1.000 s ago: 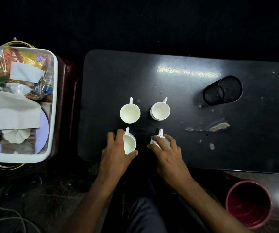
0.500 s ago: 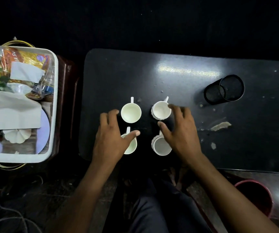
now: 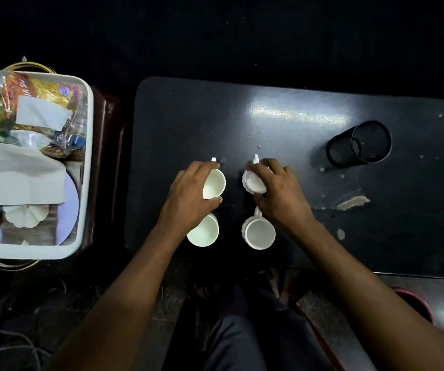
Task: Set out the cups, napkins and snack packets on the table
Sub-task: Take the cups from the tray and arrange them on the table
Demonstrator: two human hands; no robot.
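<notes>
Several white cups stand in a square on the black table [image 3: 309,97]. My left hand [image 3: 191,199] wraps the far left cup [image 3: 215,184], fingers and thumb around its side. My right hand [image 3: 277,191] grips the far right cup [image 3: 253,182] from the right. The near left cup [image 3: 204,231] and the near right cup [image 3: 259,234] stand free near the table's front edge. White napkins [image 3: 25,180] and colourful snack packets [image 3: 36,95] lie in the white tray [image 3: 88,145] at the left.
A black mesh pen holder [image 3: 360,147] lies on its side at the table's right. Chipped patches mark the tabletop near it. A red bin [image 3: 419,306] sits on the floor at lower right. My legs are below the table's front edge.
Both hands left the two near cups and moved forward onto the two far cups, closing around them. The near cups stay where they were set.
</notes>
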